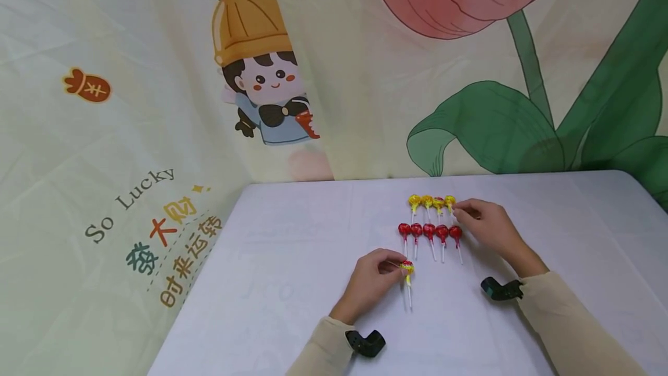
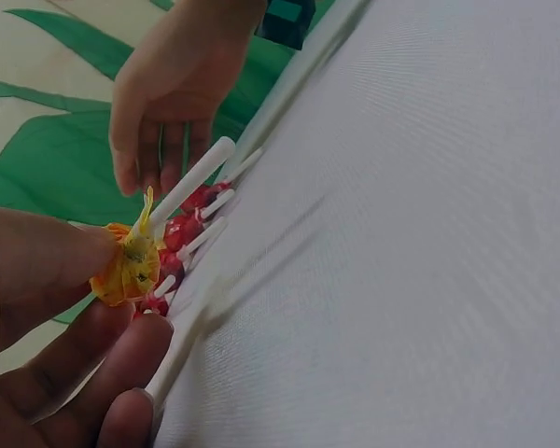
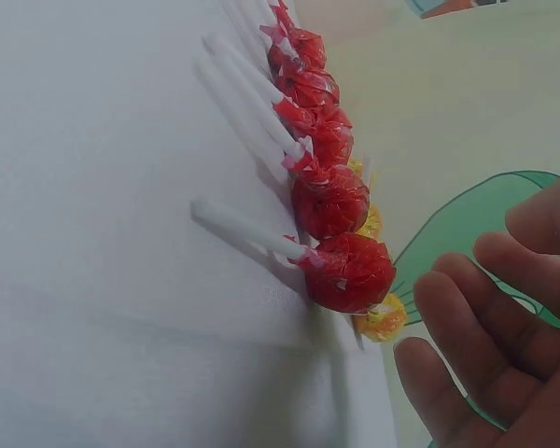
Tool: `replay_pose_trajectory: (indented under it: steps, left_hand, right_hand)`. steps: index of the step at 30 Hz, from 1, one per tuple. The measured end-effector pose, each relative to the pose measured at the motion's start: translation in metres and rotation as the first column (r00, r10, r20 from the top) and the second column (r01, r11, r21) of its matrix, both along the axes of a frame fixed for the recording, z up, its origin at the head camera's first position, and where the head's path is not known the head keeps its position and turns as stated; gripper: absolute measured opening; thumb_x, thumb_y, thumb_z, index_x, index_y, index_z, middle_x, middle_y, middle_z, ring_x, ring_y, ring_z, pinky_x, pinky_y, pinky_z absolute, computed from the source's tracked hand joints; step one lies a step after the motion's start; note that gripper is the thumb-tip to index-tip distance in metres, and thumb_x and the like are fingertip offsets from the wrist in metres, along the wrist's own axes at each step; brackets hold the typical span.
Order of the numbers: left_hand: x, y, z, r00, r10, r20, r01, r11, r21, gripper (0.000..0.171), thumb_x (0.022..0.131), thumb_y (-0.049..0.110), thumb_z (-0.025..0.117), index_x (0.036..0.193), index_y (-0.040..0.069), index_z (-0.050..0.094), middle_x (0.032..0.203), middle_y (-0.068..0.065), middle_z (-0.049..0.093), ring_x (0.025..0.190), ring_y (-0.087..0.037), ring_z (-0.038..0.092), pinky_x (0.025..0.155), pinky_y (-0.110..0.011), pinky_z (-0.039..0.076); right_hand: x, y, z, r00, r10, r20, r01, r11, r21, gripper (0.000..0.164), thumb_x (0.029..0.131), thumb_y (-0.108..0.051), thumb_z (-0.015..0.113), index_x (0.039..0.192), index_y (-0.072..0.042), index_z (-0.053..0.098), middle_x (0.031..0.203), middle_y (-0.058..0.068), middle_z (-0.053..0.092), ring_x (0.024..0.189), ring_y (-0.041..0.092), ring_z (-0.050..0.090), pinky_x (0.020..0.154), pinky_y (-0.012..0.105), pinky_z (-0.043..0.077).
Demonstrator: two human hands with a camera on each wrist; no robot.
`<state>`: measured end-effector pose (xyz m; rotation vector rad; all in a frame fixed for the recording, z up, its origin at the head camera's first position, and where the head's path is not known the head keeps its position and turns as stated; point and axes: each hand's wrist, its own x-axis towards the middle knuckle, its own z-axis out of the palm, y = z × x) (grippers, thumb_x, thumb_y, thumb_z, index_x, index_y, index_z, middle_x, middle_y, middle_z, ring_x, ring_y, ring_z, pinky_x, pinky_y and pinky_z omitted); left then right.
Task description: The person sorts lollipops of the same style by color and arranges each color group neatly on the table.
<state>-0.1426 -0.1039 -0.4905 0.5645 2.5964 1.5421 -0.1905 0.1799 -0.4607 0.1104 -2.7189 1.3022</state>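
Note:
My left hand (image 1: 369,284) pinches a yellow-wrapped lollipop (image 1: 409,270) with some red on top, its white stick pointing toward me. In the left wrist view thumb and fingertips grip that lollipop (image 2: 135,266) by its wrapped head, over the table. At the right end of the back row, my right hand (image 1: 490,226) has its fingertips right beside a yellow lollipop (image 1: 450,201). The right wrist view shows this hand (image 3: 495,345) with loosely bent, parted fingers and nothing between them. A row of red lollipops (image 1: 429,230) lies just nearer to me.
The lollipops lie in two rows on a white-covered table (image 1: 292,225), yellow behind red, sticks toward me. Behind the table's far edge hangs a printed cloth (image 1: 355,74) with a cartoon figure and a large flower. Black bands (image 1: 367,343) sit at both wrists.

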Motion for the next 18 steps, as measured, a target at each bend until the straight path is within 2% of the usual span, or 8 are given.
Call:
replay_pose_trajectory:
  steps: [6,11,18]
  left_hand:
    - [-0.001,-0.003,0.004,1.0,0.017,0.025,-0.017,1.0,0.016,0.018,0.09,0.021,0.076,0.108,0.02,0.074,0.099,0.011,0.066,0.085,-0.007,0.064,0.076,-0.024,0.054]
    - [-0.005,-0.004,0.009,0.999,0.032,0.034,-0.033,0.999,0.032,0.017,0.09,0.02,0.075,0.107,0.022,0.074,0.101,0.01,0.066,0.084,-0.009,0.064,0.072,-0.026,0.054]
    - [-0.021,-0.003,0.012,0.997,0.041,0.067,-0.044,0.998,0.052,0.017,0.091,0.02,0.073,0.109,0.023,0.073,0.102,0.009,0.068,0.084,-0.011,0.064,0.07,-0.028,0.053]
  right_hand:
    - [0.01,-0.001,-0.003,1.0,-0.002,0.015,0.002,1.0,0.004,0.033,0.102,-0.025,0.059,0.125,-0.003,0.067,0.119,0.016,0.067,0.11,0.034,0.059,0.09,0.05,0.053]
    - [0.017,-0.003,-0.002,1.0,0.005,0.006,-0.005,1.0,0.001,0.034,0.101,-0.026,0.059,0.126,-0.003,0.066,0.12,0.016,0.067,0.112,0.035,0.059,0.091,0.051,0.052]
    - [0.03,0.003,-0.007,1.0,-0.001,-0.009,0.002,0.999,0.034,0.032,0.101,-0.024,0.061,0.126,-0.005,0.066,0.121,0.015,0.067,0.108,0.033,0.061,0.088,0.05,0.054]
